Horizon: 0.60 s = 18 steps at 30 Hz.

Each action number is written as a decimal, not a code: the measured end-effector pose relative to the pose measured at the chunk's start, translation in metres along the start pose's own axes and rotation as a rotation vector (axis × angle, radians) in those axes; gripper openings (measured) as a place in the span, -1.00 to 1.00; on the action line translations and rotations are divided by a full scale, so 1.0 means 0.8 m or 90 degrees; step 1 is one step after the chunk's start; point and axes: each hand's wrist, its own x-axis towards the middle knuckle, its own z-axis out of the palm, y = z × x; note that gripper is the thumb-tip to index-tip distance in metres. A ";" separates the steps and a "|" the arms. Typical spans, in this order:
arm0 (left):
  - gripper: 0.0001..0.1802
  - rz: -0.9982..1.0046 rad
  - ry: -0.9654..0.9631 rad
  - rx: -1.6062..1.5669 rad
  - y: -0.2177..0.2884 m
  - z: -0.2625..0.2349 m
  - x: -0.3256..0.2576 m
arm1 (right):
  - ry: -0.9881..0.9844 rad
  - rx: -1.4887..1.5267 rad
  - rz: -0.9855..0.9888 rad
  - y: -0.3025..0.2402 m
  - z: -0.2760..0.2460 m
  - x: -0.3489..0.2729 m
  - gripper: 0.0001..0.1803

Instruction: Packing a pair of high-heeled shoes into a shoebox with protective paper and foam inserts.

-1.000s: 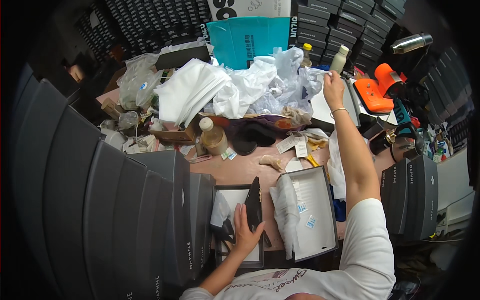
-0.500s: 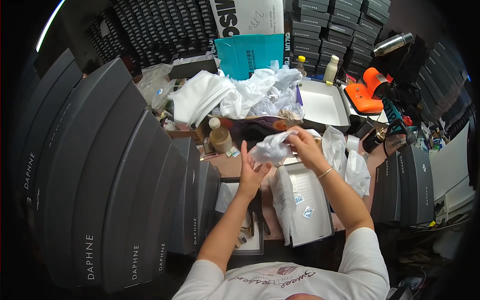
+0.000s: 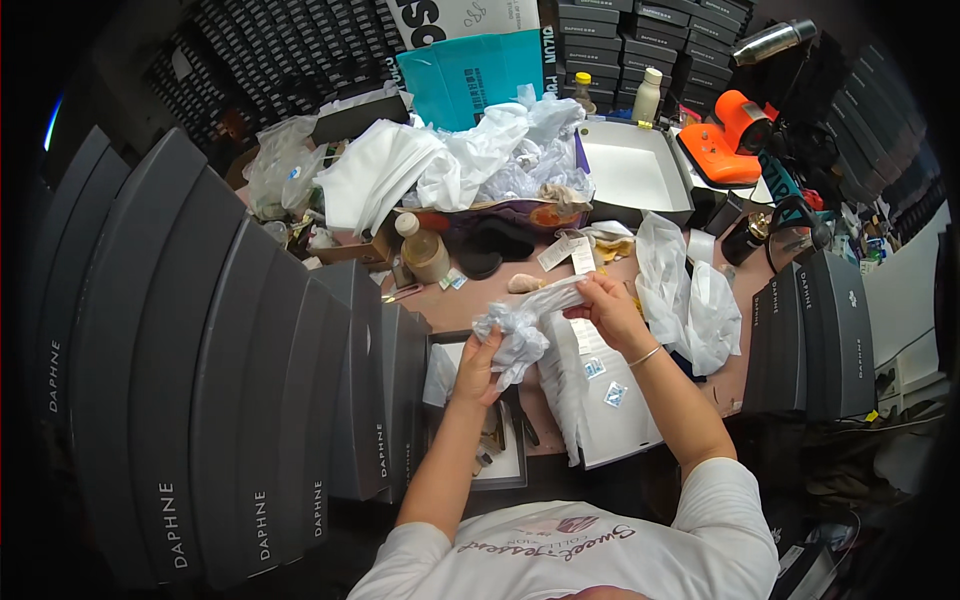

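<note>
Crumpled white tissue paper (image 3: 518, 338) stretches between my two hands above the table. My left hand (image 3: 480, 368) grips the bunched end, with the thumb over it. At the other end, my right hand (image 3: 608, 312) pinches a thinner twisted strip. Below the right forearm lies an open box (image 3: 618, 425) lined with white paper, two small blue-and-white packets resting on it. Under my left wrist stands another open dark box (image 3: 500, 470) with a pale inside; its contents are partly hidden by my forearm.
Tall stacks of dark shoeboxes (image 3: 215, 400) line the left side, with more boxes (image 3: 815, 335) at right. A heap of white paper (image 3: 480, 165) fills the back. A bottle (image 3: 424, 250), black insoles (image 3: 492, 247) and an orange tape dispenser (image 3: 725, 150) stand around the pink tabletop (image 3: 465, 300).
My left hand has closed on the tissue paper, where its fingers were spread before. The paper is now pulled out longer between my hands and sits a little lower. The view has shifted slightly.
</note>
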 end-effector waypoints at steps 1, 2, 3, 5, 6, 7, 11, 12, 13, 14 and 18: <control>-0.70 0.016 0.009 0.029 0.008 0.001 -0.005 | -0.002 -0.052 0.017 -0.004 -0.006 0.003 -0.77; -0.71 0.033 0.019 0.059 0.015 0.001 -0.008 | -0.004 -0.104 0.035 -0.007 -0.012 0.006 -0.76; -0.69 0.068 0.015 0.068 0.020 -0.002 -0.009 | 0.028 -0.177 -0.025 -0.015 -0.017 0.012 -0.76; -0.69 0.139 0.025 0.136 0.026 -0.008 -0.002 | 0.098 -0.320 -0.106 -0.039 -0.035 0.036 -0.75; -0.69 0.175 0.033 0.170 0.028 -0.010 0.003 | 0.133 -0.407 -0.165 -0.051 -0.042 0.054 -0.75; -0.68 0.213 0.061 0.182 0.030 -0.007 0.008 | 0.164 -0.494 -0.222 -0.063 -0.049 0.074 -0.74; -0.62 0.345 0.170 0.329 0.035 0.023 0.029 | 0.262 -0.804 -0.265 -0.095 -0.089 0.156 -0.65; -0.62 0.376 0.176 0.385 0.032 0.017 0.038 | 0.261 -0.810 -0.218 -0.093 -0.099 0.175 -0.65; -0.62 0.407 0.183 0.442 0.029 0.006 0.048 | 0.260 -0.815 -0.171 -0.088 -0.107 0.194 -0.64; -0.62 0.441 0.192 0.501 0.028 -0.001 0.056 | 0.256 -0.818 -0.127 -0.080 -0.115 0.213 -0.63; -0.63 0.507 0.197 0.562 0.033 0.006 0.064 | 0.272 -0.791 -0.195 -0.088 -0.127 0.244 -0.72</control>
